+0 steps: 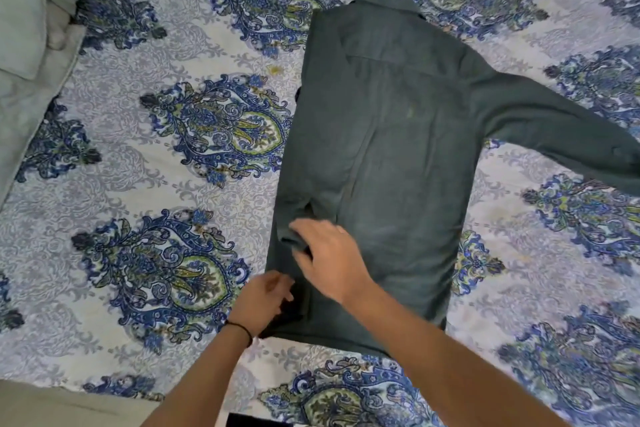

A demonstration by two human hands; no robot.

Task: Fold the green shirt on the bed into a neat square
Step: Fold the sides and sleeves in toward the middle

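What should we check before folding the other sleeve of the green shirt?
1. Green shirt lies flat, back up, on the bedsheet: ok.
2. Left side folded in with a straight edge: ok.
3. Folded sleeve cuff tucked flat: not ok; the right hand is on it.
4. Left hand at the bottom hem corner: ok.
5. Right sleeve folded in: not ok; it is spread out.
6. Buttons done up: cannot tell.

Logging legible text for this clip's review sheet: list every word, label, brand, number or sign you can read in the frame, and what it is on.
None: no readable text anywhere in the frame.
Green shirt: plain fabric, no label or print visible.
Bedsheet: floral pattern only, no lettering.
Left hand and right hand: nothing written; the left wrist has a plain dark band.
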